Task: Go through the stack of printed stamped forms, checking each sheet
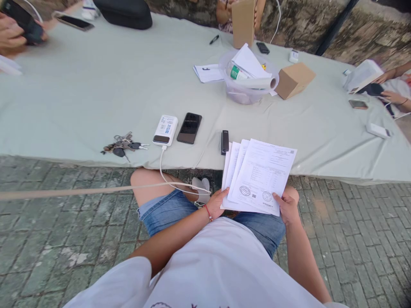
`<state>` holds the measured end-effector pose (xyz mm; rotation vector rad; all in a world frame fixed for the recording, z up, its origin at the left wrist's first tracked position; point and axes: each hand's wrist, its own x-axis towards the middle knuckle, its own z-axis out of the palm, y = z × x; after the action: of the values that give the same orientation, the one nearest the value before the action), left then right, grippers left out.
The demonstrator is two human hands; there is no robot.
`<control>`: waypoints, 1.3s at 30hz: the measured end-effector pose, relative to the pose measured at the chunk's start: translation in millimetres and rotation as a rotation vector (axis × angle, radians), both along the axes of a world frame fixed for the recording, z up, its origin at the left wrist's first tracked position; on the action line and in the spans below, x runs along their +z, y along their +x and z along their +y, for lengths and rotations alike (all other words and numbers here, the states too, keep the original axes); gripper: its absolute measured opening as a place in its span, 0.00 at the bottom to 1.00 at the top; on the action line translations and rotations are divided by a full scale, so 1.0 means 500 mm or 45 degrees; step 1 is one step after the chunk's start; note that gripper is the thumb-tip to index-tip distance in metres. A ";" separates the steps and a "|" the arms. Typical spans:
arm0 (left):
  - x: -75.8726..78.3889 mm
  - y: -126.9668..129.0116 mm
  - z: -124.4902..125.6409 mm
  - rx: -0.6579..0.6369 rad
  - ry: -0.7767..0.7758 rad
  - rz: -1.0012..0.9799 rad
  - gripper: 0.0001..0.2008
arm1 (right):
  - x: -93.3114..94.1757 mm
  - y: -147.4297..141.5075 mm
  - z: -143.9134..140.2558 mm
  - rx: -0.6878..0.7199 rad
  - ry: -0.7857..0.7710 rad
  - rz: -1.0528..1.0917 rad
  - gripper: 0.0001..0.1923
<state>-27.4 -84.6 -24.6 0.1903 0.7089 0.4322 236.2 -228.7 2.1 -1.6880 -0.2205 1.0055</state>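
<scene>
Your left hand (pixel 217 202) and right hand (pixel 288 206) both pinch a fanned stack of white printed paper sheets (pixel 259 175) by its lower corners, thumbs on top, fingers curled underneath. The stack sits over your lap, above denim shorts, its upper edge overlapping the near edge of the long bench covered in pale grey-green cloth (pixel 96 85). The top sheet carries fine print and two round stamps near its bottom.

On the bench just left of the sheets lies a small black rectangular device (pixel 225 141). Further left: a black smartphone lying face up (pixel 189 127), then a white power bank with a blue label (pixel 165 130), its white cable (pixel 173 182) trailing down to your knee. A bunch of metal keys with black fobs (pixel 123 144) lies near the bench edge.

Beyond, a clear plastic tub holding rolled papers (pixel 247 79), with a small brown cardboard box (pixel 294 79) just beside it. Another person's hands (pixel 390 87) rest at the far right.
</scene>
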 end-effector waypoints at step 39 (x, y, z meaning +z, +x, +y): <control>0.014 0.007 -0.011 -0.026 0.318 0.203 0.30 | -0.026 0.000 0.006 0.158 -0.129 -0.134 0.27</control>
<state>-23.8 -90.2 -17.5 0.4714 0.8077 0.4894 236.2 -225.8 -10.8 -1.8402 -0.3523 1.0345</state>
